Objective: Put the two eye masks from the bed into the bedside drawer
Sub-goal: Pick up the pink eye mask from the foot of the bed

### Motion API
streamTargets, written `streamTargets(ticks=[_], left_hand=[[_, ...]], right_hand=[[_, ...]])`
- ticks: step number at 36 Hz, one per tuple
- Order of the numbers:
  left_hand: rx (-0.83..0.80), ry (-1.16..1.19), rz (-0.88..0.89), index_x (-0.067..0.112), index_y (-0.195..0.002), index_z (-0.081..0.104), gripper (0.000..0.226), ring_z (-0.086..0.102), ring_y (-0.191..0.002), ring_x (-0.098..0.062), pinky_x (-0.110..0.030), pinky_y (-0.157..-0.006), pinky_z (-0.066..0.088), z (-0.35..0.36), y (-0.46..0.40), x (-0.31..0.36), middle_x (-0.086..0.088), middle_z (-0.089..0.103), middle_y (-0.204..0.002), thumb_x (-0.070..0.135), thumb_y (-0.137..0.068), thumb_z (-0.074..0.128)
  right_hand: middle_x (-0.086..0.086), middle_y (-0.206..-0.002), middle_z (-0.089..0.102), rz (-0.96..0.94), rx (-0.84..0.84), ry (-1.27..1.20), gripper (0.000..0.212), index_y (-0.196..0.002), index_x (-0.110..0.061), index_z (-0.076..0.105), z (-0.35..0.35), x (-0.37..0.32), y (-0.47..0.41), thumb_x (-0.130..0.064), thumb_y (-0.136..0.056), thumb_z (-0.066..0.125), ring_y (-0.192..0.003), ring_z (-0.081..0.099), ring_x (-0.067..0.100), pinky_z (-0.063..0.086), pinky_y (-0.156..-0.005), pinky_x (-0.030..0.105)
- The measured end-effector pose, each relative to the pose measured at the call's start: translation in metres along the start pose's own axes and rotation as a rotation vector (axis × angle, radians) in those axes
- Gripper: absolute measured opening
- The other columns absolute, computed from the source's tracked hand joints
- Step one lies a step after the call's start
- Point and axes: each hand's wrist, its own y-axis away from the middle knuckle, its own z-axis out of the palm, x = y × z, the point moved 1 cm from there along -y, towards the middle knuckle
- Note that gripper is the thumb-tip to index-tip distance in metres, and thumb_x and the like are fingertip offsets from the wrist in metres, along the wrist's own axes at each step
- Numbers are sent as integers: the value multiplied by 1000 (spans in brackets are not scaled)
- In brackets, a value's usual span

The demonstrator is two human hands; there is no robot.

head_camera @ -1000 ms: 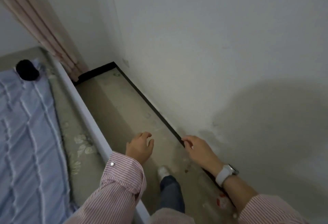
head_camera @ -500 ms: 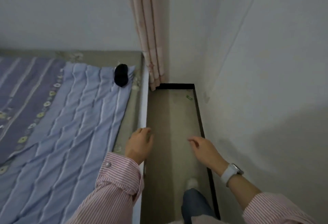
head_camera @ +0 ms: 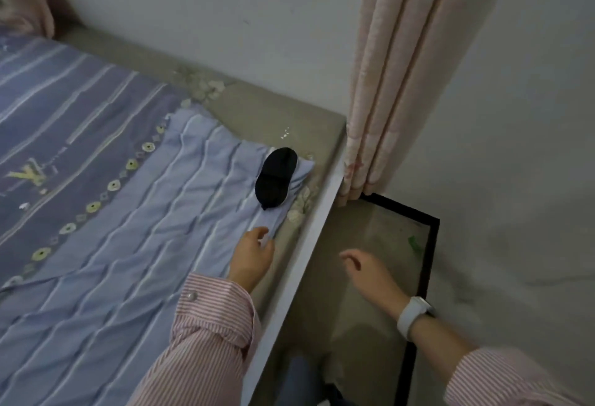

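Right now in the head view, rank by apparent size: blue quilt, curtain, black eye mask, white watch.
1. Blue quilt, largest.
2. Curtain.
3. Black eye mask.
4. White watch, smallest, though it sits nearer the camera, so the order with the mask is unsure.

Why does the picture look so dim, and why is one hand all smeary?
In the head view the room light is low and flat, so the black eye mask shows almost no detail; the right hand is smeared by motion blur, the left hand is a little sharper; the wide lens bends the bed edge and curtain.
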Motion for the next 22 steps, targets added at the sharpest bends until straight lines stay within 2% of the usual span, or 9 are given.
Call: streamTargets(ticks=[3,6,9,13,15,17,19,22], left_hand=[[8,97,-114,6,-126,48,37,55,-112,-27,-37,-94,42,9,-55,-10,-16,54,-129,21,-92,50],[50,164,-195,1,-126,47,38,53,-114,-31,-36,-96,40,17,-106,-25,-20,55,-129,18,-91,50],[88,186,-272,1,-130,43,48,51,-117,-33,-41,-100,42,27,-160,-39,-19,53,-130,25,-90,53],[96,77,-285,4,-132,41,55,50,-119,-36,-42,-102,35,38,-223,-58,-16,61,-123,34,-87,55],[95,55,-275,7,-132,40,55,48,-119,-36,-42,-100,35,44,-244,-61,-11,65,-118,34,-87,56],[88,91,-246,9,-130,44,51,51,-113,-35,-40,-94,40,49,-257,-57,-12,68,-112,30,-86,58],[74,167,-193,8,-122,52,38,58,-104,-32,-30,-84,42,52,-263,-50,-15,67,-109,20,-86,59],[60,404,-119,5,-108,61,22,61,-96,-24,-22,-76,43,45,-258,-36,-15,67,-104,6,-88,55]], right_hand=[[9,-105,68,10,-31,-33,25,-112,-14,59,8,-6,-61,-14,-93,43,-89,63,22,53,-80,37],[8,-98,68,26,-53,-81,24,-113,-13,57,21,-13,-118,-15,-93,43,-80,60,17,49,-67,27],[12,-105,66,66,-66,-125,25,-115,-16,54,38,-23,-175,-18,-94,42,-87,62,24,50,-73,36],[10,-120,59,94,-88,-134,32,-127,-16,47,60,-36,-246,-22,-96,41,-95,57,20,46,-78,32],[12,-126,56,112,-91,-143,34,-129,-14,45,68,-40,-271,-20,-96,40,-104,55,23,45,-84,33],[14,-127,55,130,-82,-162,34,-129,-12,44,73,-41,-287,-18,-95,40,-108,55,25,45,-86,34],[15,-127,55,153,-100,-176,35,-129,-11,43,76,-41,-297,-17,-95,42,-109,54,25,46,-88,35],[14,-123,56,237,-137,-229,37,-129,-10,44,76,-40,-305,-22,-94,46,-112,54,29,46,-94,42]])
